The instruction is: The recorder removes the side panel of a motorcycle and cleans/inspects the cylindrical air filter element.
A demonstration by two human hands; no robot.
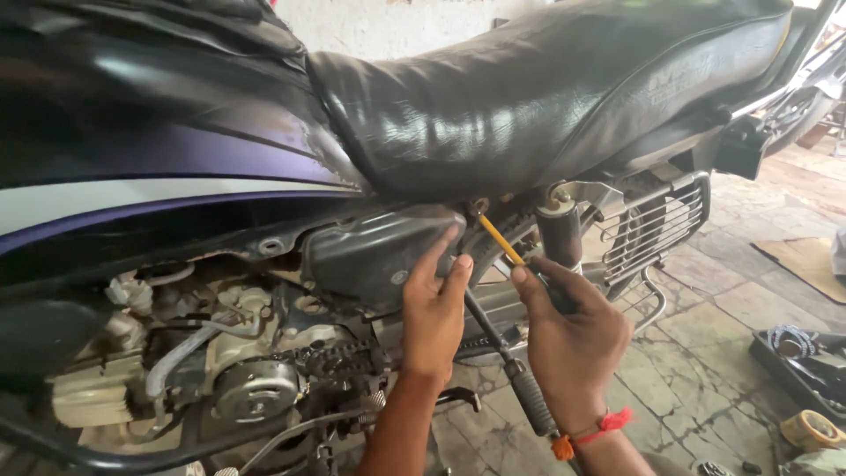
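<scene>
- A person crouches beside a motorcycle, both bare hands up at its flank just under the black seat.
- The left hand lies half open against the dark side panel: its fingers are stretched out and close together, fingertips pressing on the panel's rear edge, gripping nothing.
- The right hand is closed around the dark handle of a screwdriver, with the forefinger laid along the top of the tool.
- The screwdriver's yellow shaft slants up and to the left from that fist; its tip sits at a small fastener right below the seat, at the upper rear corner of the side panel.
- A red and orange thread band circles the right wrist.
- Between the two forearms the kick-start lever with its ribbed rubber end angles downward.
- Low on the left, the engine stands uncovered, with its chain sprocket and hoses showing.
- Behind the right hand is the rear shock absorber, and next to it a chrome guard grille.
- On the stone floor at the far right sit a dark tray of parts and a roll of tape.
</scene>
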